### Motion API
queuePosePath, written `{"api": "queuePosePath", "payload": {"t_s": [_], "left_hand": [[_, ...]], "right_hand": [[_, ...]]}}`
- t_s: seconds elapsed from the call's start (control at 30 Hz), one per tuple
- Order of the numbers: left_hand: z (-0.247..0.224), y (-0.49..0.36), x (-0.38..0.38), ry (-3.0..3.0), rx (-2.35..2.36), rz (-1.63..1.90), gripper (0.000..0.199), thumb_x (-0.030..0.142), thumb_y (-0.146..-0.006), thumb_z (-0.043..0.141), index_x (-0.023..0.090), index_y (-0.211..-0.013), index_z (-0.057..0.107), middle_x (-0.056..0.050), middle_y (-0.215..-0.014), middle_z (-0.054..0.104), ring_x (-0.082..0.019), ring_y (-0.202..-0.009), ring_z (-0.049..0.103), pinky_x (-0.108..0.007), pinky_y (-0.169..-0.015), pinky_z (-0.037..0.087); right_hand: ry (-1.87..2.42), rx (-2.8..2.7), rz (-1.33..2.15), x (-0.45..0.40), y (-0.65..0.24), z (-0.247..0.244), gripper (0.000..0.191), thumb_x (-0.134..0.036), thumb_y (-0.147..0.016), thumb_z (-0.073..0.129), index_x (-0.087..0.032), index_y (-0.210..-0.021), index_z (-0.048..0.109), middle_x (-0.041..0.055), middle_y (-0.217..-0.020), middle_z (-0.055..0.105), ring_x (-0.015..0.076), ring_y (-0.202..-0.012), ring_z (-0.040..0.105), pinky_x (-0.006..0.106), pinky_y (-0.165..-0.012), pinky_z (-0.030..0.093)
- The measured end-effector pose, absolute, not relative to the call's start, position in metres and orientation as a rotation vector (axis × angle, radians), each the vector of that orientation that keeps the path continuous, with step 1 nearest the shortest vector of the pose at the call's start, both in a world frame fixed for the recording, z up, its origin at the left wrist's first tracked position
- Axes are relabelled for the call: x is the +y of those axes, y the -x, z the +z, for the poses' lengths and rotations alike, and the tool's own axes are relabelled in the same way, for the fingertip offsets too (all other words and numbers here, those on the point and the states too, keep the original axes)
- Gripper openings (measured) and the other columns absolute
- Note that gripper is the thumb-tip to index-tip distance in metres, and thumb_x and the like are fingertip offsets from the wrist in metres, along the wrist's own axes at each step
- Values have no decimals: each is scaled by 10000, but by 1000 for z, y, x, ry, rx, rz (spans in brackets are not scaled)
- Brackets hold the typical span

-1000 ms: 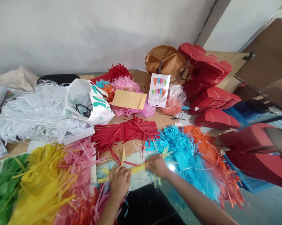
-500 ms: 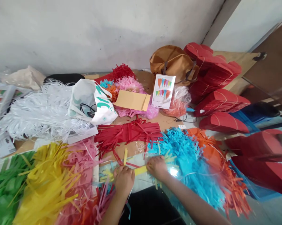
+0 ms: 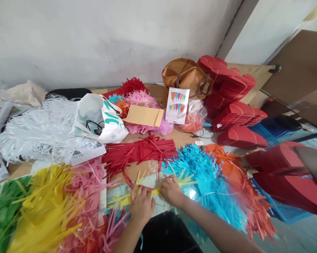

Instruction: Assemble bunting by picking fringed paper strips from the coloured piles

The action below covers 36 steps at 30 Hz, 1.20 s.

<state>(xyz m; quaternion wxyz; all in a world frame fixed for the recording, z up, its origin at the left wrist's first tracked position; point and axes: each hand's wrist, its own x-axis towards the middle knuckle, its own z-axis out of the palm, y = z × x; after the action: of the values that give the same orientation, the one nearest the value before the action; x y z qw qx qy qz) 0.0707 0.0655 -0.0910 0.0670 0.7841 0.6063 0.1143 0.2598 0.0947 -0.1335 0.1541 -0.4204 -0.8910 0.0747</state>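
Observation:
A yellow fringed paper strip [image 3: 155, 192] lies across the near part of the table, its cut ends spreading at both sides. My left hand [image 3: 142, 203] is closed on its left part, fingers pressed together. Gripping the right part, my right hand [image 3: 171, 190] has its fingers curled down on the strip. Just behind the hands lies a red fringed bundle [image 3: 144, 151]. Blue fringed paper [image 3: 200, 175] is right of my right hand; pink fringed paper [image 3: 88, 182] is to the left.
Yellow [image 3: 49, 207] and green fringes [image 3: 8, 203] lie at left, white fringe [image 3: 42, 130] behind. Farther back are a white bag [image 3: 112, 121], an envelope [image 3: 143, 115], a printed card [image 3: 177, 106] and a brown bag [image 3: 187, 75]. Red stacks [image 3: 239, 114] and orange fringe [image 3: 240, 182] stand right.
The view has shifted slightly. Both hands have come a little closer together, and less of the yellow strip shows between them. The upright yellow piece by my left hand now leans as thin strands.

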Motion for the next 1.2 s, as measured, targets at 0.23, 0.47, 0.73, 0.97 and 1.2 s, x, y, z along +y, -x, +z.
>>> {"api": "queuePosePath", "payload": {"t_s": [0.23, 0.47, 0.73, 0.97, 1.2], "left_hand": [[-105, -53, 57, -2385, 1824, 407, 204, 145, -864, 586, 300, -862, 719, 13, -859, 717, -230, -999, 600, -484, -1029, 263], [-105, -35, 55, -2376, 1842, 460, 174, 224, -866, 616, 281, -726, 702, 5, -874, 715, -235, -976, 596, -456, -979, 303], [-106, -40, 52, -2436, 1763, 432, 164, 187, -874, 608, 307, -882, 720, 6, -945, 725, -230, -1015, 614, -460, -1029, 287], [-108, -47, 55, -2379, 1710, 458, 182, 205, -890, 597, 310, -795, 711, 27, -916, 724, -215, -1029, 605, -441, -1040, 276], [-110, -37, 56, -2237, 1830, 437, 191, 297, -901, 556, 278, -814, 724, -33, -936, 698, -255, -980, 574, -423, -906, 347]], "right_hand": [[1240, -2448, 341, 98, -275, -134, 77, -304, -854, 675, -232, -868, 701, 39, -908, 694, 234, -972, 529, 447, -961, 271], [1281, -2377, 331, 100, -291, -139, 92, -302, -891, 658, -256, -851, 727, 31, -933, 709, 218, -956, 544, 415, -905, 298], [1201, -2361, 238, 86, -281, -148, 146, -266, -942, 575, -277, -934, 720, 21, -984, 711, 214, -1033, 534, 421, -957, 272], [1267, -2336, 343, 90, -288, -147, 161, -335, -939, 597, -297, -906, 749, 17, -883, 709, 206, -954, 552, 402, -911, 294], [1468, -2255, 513, 96, -300, -138, 158, -426, -865, 696, -293, -825, 771, 19, -869, 684, 203, -922, 549, 366, -842, 319]]}}
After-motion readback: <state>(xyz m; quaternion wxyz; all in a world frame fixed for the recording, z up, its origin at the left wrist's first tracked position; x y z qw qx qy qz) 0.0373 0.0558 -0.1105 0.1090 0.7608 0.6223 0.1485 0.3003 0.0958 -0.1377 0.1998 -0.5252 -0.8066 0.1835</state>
